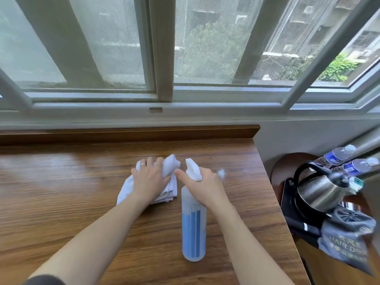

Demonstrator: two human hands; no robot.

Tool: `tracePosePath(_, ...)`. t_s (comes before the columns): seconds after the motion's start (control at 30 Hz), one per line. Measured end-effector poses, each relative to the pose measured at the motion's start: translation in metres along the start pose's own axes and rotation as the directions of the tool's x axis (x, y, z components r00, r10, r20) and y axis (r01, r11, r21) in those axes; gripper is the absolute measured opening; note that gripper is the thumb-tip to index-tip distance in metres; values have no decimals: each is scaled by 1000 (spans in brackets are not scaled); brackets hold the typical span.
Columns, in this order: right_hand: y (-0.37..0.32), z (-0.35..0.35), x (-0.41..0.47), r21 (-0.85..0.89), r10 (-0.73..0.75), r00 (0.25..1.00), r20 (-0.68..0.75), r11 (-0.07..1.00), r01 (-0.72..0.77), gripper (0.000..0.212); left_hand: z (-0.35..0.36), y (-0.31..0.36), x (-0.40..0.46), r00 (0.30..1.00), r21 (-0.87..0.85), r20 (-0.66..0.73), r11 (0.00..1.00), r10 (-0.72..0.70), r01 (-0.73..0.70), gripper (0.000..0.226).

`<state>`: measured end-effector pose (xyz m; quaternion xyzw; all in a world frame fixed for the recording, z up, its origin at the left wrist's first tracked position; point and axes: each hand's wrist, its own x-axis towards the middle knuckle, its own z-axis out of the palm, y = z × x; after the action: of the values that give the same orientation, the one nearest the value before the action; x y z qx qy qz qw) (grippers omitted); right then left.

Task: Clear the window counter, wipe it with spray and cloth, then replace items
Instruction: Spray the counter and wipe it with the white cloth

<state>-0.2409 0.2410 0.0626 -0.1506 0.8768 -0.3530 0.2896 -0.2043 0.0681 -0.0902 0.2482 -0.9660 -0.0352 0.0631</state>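
My left hand (151, 177) grips a white cloth (170, 167) bunched on the wooden window counter (61, 192), near its middle. My right hand (203, 185) holds the white head of a spray bottle (194, 225). The bottle has a clear body part filled with blue liquid, and its nozzle points away toward the window. A small patch of white spray foam (221, 172) lies on the wood just right of my right hand.
Right of the counter, a lower side table holds a steel kettle (320, 192) on a black tray, two water bottles (337, 155) and a grey hair-dryer bag (347, 237). A window frame (164, 95) runs along the far side. The counter's right edge drops off near the kettle.
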Motion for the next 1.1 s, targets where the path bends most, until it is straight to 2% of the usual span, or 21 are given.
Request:
tracePosePath(0.13,2,0,-6,10,-12,1000,1,1000,12,52,-9,4,28,989,32,142,998,-49,45,55)
tracePosePath(0.37,6,1,-20,-8,-15,1000,11,1000,15,51,-18,2,13,977,-39,211,998,-34,43,55)
tracePosePath(0.5,4,1,-28,-15,-11,1000,-12,1000,11,45,-18,0,-32,983,-61,179,998,46,-35,51)
tracePosePath(0.67,3,4,-35,-3,-26,999,-28,1000,26,57,-14,-5,-90,986,-15,102,991,131,-130,49)
tracePosePath(0.83,-1,5,-43,-16,-14,1000,-21,1000,14,51,-13,-9,-87,990,-33,9,989,142,-142,52)
tracePosePath(0.97,2,8,-48,-7,-7,1000,2,1000,7,45,-12,-6,-60,992,-2,68,994,110,-111,55)
tracePosePath(1.1,7,11,-53,-6,-20,1000,15,1000,20,45,-20,3,-27,980,3,198,1000,5,-6,55)
